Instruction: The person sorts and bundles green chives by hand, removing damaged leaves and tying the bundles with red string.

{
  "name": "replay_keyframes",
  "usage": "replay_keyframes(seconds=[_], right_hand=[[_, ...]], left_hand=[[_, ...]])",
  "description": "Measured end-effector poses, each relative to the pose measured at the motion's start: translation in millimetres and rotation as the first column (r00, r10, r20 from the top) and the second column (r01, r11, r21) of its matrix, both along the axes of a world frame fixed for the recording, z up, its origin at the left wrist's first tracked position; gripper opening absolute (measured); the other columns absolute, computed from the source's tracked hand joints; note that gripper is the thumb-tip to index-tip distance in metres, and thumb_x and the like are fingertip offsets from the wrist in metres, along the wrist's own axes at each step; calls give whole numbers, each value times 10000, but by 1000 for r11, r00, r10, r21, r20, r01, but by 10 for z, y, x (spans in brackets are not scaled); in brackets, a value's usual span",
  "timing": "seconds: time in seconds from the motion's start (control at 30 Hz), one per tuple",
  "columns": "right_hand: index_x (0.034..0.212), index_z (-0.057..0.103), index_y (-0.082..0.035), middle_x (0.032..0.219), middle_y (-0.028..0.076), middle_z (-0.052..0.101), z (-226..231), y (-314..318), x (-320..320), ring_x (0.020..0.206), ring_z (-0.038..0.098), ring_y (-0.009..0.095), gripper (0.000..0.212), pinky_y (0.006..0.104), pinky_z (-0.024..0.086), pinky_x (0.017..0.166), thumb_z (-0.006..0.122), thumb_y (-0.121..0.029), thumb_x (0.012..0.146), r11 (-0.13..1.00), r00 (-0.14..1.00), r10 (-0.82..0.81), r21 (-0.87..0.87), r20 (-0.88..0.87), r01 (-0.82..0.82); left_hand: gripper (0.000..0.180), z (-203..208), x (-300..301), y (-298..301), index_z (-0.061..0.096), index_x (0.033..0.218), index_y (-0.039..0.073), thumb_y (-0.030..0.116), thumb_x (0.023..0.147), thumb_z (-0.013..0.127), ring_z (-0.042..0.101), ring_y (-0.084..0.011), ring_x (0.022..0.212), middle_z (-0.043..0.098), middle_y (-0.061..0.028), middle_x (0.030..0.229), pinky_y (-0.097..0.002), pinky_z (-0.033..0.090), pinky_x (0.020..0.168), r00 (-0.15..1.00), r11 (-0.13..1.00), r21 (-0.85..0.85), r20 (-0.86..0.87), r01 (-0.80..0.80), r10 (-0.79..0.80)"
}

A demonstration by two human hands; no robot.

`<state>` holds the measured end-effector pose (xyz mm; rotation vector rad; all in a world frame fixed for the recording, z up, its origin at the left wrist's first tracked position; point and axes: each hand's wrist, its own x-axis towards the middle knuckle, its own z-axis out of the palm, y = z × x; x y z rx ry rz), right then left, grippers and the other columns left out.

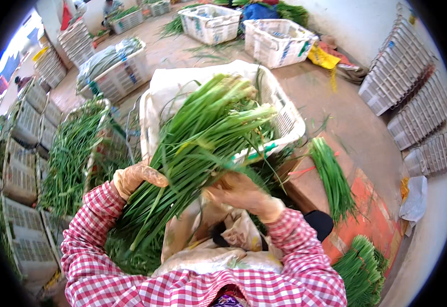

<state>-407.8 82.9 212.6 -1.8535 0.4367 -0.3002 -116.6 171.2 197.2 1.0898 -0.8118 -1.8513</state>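
A large loose bunch of garlic chives lies slanted across my lap and the near rim of a white plastic crate. The pale stem ends point up to the right, and the leaf tips hang toward my left. My left hand, in a pale thin glove, is closed on the leaves at the left side, its thumb on top and its other fingers mostly hidden. My right hand, also gloved, is at the bunch's lower right edge. Motion smears its fingers and the leaves beside them.
Left of me stands a crate heaped with greens, beside stacked grey crates. A tied chive bundle rests on a brown box at my right; more chives lie below. Crates stand ahead, and stacks line the right wall.
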Motion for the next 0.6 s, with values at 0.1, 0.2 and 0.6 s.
replay_keyframes(seconds=[0.1,0.2,0.6], right_hand=[[1199,552,-39,1072,87,633,-659,155,-420,976,582,159,468,310,470,855,717,-249,815,789,937,288,505,199,-350],[1125,608,-30,1069,75,633,-1061,501,-262,990,573,198,508,313,452,886,682,-427,817,946,910,43,276,412,-170],[1352,405,-50,1256,121,527,-776,145,-278,1111,555,229,677,359,482,953,581,-493,871,378,834,-422,905,356,-195]], left_hand=[[317,1,-384,490,632,1022,-74,26,722,657,686,-283,771,682,-196,870,-376,579,731,949,974,155,-245,-163,198],[241,-579,-413,1203,675,919,-63,21,696,642,678,-307,851,667,-232,948,-442,558,777,899,944,277,-345,-177,270],[438,-1530,-999,2436,574,1142,-98,62,738,635,653,-289,948,631,-234,1080,-408,529,875,690,861,487,-573,-148,442]])
